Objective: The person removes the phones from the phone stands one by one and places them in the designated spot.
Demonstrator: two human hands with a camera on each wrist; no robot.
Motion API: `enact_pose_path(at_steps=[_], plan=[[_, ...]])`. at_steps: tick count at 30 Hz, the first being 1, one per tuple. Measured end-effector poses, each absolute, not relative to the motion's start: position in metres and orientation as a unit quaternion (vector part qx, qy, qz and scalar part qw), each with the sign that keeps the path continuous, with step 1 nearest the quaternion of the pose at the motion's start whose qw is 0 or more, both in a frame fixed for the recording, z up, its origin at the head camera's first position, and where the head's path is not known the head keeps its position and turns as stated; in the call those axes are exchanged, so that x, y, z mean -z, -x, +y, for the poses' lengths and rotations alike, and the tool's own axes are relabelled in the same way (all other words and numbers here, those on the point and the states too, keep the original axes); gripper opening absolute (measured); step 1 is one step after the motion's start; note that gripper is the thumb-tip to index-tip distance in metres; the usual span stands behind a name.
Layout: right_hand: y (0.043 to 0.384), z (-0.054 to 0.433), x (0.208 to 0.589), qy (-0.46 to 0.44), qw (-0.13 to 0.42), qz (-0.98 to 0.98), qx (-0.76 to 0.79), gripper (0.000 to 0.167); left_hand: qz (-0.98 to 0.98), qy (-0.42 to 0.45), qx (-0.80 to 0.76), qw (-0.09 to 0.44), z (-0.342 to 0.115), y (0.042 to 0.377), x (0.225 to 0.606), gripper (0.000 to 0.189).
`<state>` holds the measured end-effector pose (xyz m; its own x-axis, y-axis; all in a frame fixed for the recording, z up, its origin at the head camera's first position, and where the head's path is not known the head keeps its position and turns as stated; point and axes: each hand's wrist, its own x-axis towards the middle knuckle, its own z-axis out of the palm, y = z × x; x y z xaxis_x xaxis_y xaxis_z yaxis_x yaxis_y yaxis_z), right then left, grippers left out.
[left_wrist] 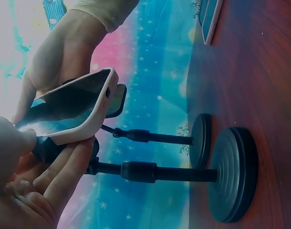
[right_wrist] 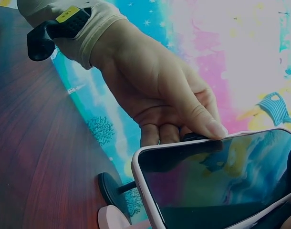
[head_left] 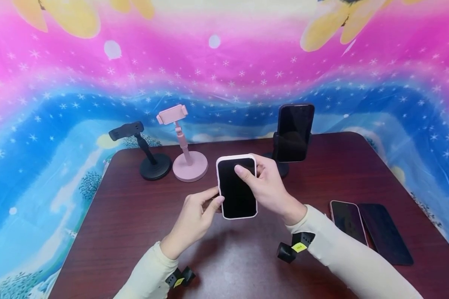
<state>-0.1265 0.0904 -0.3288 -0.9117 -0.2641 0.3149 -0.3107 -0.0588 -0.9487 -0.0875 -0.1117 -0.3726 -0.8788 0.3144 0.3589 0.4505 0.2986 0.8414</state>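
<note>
A smartphone [head_left: 236,191] in a pale pink case is upright, its dark screen facing me. My left hand [head_left: 194,218] pinches its lower left edge, thumb in front and fingers behind. On the upper right side my right hand [head_left: 271,187] grips it, thumb over the screen and fingers behind. In the left wrist view a black clamp part [left_wrist: 46,149] shows at the phone's edge by my left fingers. Behind it rises a black phone stand [left_wrist: 183,174] with a round base, hidden behind the phone in the head view. How fully the clamp holds the phone I cannot tell.
A black stand [head_left: 155,166] and a pink stand [head_left: 190,167], both with bare clamps, stand at the back left. Another dark phone [head_left: 294,133] sits in a black stand at the back right. Two phones, one pink-edged [head_left: 348,222] and one black [head_left: 387,232], lie on the table's right.
</note>
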Motion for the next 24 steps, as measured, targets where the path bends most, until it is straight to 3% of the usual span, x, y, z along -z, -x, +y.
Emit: enact_pose_path(at_steps=[8, 24], plan=[[0.1261, 0.0900, 0.3241, -0.211, 0.017, -0.679, -0.703, 0.023, -0.825, 0.257, 0.487, 0.124, -0.1110, 0.0881, 0.3732, 0.024], [0.1273, 0.0914, 0.3212, -0.214, 0.021, -0.675, -0.706, 0.024, -0.817, 0.276, 0.491, 0.120, -0.1112, 0.0876, 0.3730, 0.029]])
